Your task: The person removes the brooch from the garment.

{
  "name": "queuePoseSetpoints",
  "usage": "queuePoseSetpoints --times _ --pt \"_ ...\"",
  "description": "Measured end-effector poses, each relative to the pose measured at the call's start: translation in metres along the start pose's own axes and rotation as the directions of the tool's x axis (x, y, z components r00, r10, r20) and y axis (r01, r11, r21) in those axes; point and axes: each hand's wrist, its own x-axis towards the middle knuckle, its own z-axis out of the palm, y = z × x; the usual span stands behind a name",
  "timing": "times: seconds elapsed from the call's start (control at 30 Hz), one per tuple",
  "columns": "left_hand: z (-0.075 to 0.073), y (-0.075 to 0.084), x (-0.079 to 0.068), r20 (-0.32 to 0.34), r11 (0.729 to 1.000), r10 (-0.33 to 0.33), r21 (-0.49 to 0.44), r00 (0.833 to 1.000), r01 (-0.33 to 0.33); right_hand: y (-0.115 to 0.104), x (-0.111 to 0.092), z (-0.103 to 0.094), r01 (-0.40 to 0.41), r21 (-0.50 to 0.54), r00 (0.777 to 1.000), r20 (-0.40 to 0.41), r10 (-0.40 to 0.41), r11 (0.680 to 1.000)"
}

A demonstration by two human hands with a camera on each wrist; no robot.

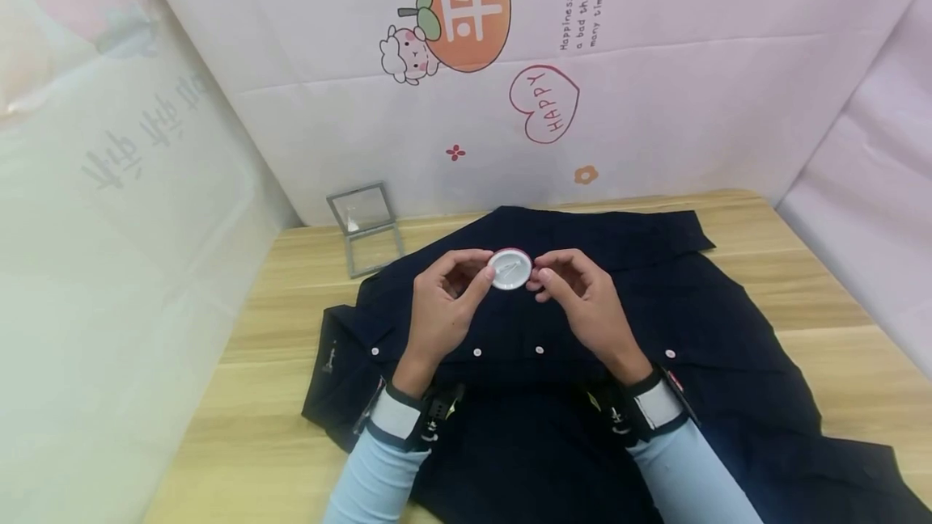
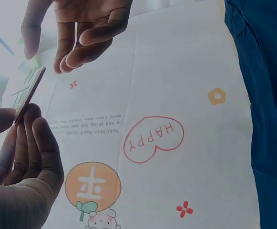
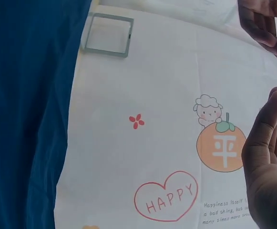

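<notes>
In the head view, my left hand (image 1: 446,297) pinches a round pin-back badge (image 1: 510,269) between thumb and fingers. Its white back, with the metal pin across it, faces me, and a red edge shows. The left wrist view has the badge (image 2: 29,95) nearly edge-on, a thin needle sticking out from its back. My right hand (image 1: 586,302) is close to the badge's right edge, fingers bent loosely; in the left wrist view that hand (image 2: 88,28) is apart from it. Beneath both hands a dark navy shirt (image 1: 510,322) with white buttons lies spread out.
An open grey-framed clear case (image 1: 373,229) stands at the table's back left, by the shirt's edge. The wooden table (image 1: 240,411) ends at a printed white cloth (image 1: 328,128) behind, with more cloth hanging on both sides.
</notes>
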Motion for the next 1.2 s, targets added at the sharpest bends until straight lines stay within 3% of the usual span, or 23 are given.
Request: queuePoseSetpoints --times 0.23,0.47,0.8,0.97,1.2 --pt "0.001 0.001 0.0 0.009 0.999 -0.01 -0.039 1.0 0.01 -0.006 0.001 0.004 -0.024 0.167 0.994 -0.098 0.041 0.986" --pt "0.004 0.002 -0.001 -0.002 0.995 -0.034 -0.098 0.999 0.034 -0.022 0.001 0.011 -0.026 0.382 0.982 -0.165 0.096 0.924" --pt "0.006 0.008 -0.003 -0.021 0.986 -0.05 -0.16 0.999 0.046 -0.035 0.0 0.022 -0.086 0.373 0.979 -0.141 0.148 0.924" --pt "0.008 0.012 -0.004 -0.028 0.981 -0.025 -0.191 0.999 0.019 -0.031 -0.002 0.026 -0.082 0.376 0.988 -0.093 0.126 0.923" --pt "0.011 0.01 -0.004 -0.028 0.982 -0.008 -0.191 1.0 0.003 -0.028 0.001 0.029 -0.074 0.399 0.989 -0.09 0.12 0.914"
